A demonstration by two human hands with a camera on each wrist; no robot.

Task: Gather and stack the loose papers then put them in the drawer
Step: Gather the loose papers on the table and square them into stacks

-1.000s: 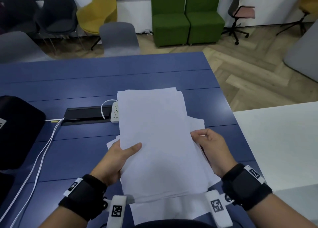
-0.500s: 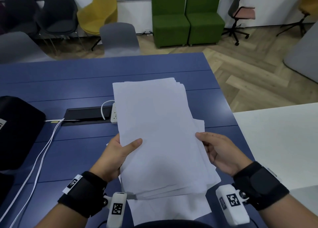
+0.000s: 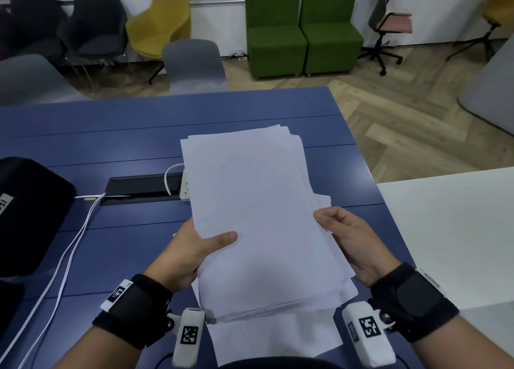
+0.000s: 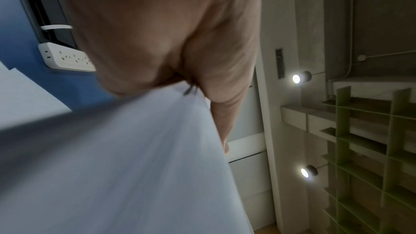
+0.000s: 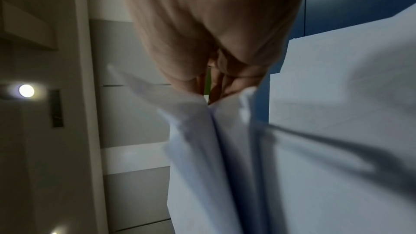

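While both hands are lifting it above dark blue desk (image 3: pixel 116 246), thick stack of white paper sheets (image 3: pixel 258 215) is sitting mid-view, edges uneven. Left hand (image 3: pixel 192 249) is grasping stack's 9 o'clock edge, thumb lying on top. Right hand (image 3: pixel 347 240) is pinching 3 o'clock edge. One loose white sheet (image 3: pixel 278 338) is lying on desk at 6 o'clock. Step: gathering and squaring. Next likely calling for collecting that sheet, tapping edges flush. Drawer not showing.

Left hand (image 3: pixel 192 253) grips the paper stack (image 3: pixel 258 218), thumb on top; right hand (image 3: pixel 350 243) pinches its opposite edge.
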